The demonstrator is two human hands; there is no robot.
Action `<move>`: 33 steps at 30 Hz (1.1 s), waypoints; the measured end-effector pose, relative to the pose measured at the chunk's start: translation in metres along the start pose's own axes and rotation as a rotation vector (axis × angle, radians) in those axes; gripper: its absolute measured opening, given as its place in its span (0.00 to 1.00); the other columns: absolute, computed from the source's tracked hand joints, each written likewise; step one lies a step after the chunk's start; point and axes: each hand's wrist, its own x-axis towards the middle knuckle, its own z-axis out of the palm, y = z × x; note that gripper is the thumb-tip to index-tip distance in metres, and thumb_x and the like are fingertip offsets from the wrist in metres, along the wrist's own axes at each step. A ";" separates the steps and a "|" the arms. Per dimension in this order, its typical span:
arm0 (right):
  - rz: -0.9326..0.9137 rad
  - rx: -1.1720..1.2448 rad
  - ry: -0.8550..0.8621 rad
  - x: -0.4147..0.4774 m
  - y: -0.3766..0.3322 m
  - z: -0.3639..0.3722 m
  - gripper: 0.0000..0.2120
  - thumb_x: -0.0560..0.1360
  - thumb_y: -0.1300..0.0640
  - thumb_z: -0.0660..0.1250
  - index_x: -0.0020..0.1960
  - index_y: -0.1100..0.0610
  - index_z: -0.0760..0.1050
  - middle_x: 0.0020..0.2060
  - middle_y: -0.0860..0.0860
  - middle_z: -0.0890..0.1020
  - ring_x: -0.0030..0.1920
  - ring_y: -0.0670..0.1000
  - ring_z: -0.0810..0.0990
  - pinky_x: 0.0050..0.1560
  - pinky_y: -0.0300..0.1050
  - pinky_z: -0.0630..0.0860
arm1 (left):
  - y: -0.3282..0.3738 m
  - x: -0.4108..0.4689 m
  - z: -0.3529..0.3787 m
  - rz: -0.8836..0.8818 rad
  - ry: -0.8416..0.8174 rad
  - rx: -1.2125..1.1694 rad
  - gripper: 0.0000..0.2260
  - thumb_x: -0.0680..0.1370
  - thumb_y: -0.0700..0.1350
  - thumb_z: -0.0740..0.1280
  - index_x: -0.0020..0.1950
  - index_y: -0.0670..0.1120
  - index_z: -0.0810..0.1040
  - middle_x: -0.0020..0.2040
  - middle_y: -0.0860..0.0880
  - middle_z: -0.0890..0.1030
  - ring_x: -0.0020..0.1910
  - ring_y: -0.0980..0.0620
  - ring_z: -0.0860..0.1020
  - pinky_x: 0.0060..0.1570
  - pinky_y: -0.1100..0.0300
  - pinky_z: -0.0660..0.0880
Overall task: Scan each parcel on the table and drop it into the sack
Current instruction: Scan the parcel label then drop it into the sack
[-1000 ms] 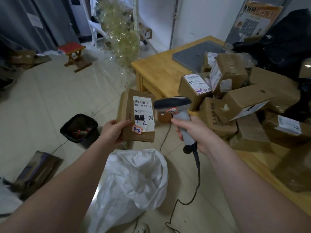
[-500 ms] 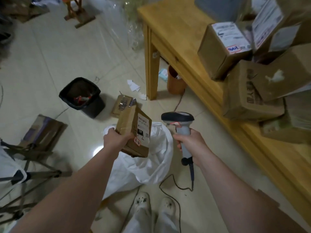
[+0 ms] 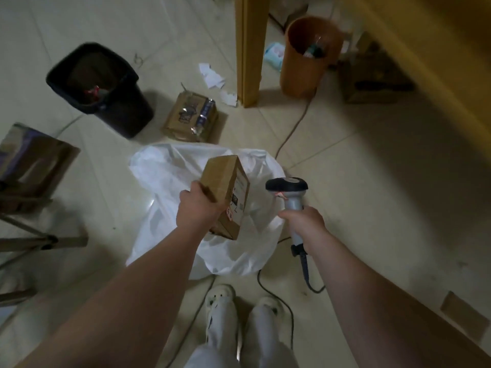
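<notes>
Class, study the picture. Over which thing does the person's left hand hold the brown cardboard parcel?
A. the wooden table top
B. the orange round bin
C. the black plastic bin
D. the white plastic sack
D: the brown cardboard parcel, gripped by the left hand, appears right over the white plastic sack on the floor, while the right hand holds the grey handheld scanner beside it.

the label on the parcel is too blurred to read.
</notes>
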 end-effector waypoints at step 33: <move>-0.007 0.100 -0.107 0.176 0.029 0.132 0.14 0.70 0.50 0.73 0.52 0.52 0.76 0.54 0.57 0.78 0.50 0.57 0.77 0.48 0.49 0.74 | -0.133 0.105 0.044 -0.357 0.227 -0.336 0.39 0.66 0.52 0.79 0.69 0.40 0.64 0.66 0.43 0.64 0.60 0.45 0.71 0.59 0.51 0.74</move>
